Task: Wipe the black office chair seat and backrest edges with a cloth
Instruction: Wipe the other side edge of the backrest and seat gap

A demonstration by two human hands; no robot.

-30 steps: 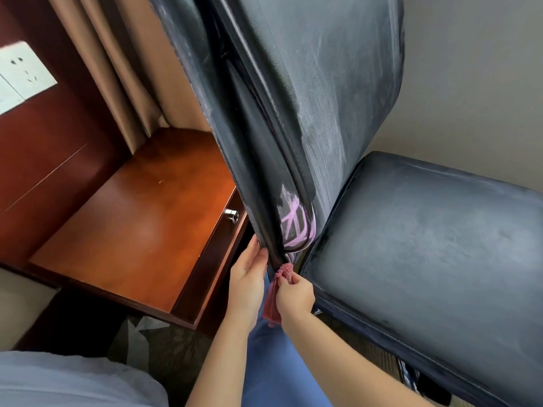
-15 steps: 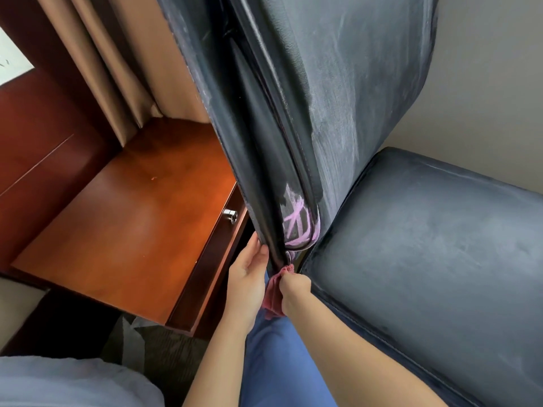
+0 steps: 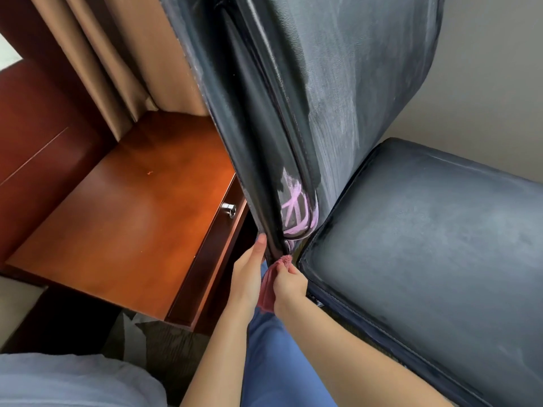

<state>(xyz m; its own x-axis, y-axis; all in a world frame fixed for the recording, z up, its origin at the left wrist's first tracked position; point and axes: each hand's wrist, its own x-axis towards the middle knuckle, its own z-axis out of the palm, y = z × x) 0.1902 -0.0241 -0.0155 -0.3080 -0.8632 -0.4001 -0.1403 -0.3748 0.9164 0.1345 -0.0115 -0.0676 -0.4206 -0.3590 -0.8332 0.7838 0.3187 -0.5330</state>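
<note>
The right hand [image 3: 289, 284] pinches the pink cloth [image 3: 271, 282] at the bottom of the backrest [image 3: 338, 98] edge, just beside the seat [image 3: 426, 245]. The left hand [image 3: 248, 279] rests flat on that edge, fingers straight. Best to press firmly and rub slowly along the edge.

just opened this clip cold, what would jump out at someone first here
The big black backrest fills the top centre, streaked with pale dust, with pink scribbles near its bottom edge. Just below those, the right hand pinches a pink cloth against the backrest's lower corner while the left hand rests straight-fingered on that edge. The dusty seat spreads to the right, and a reddish wooden desk sits to the left.
</note>
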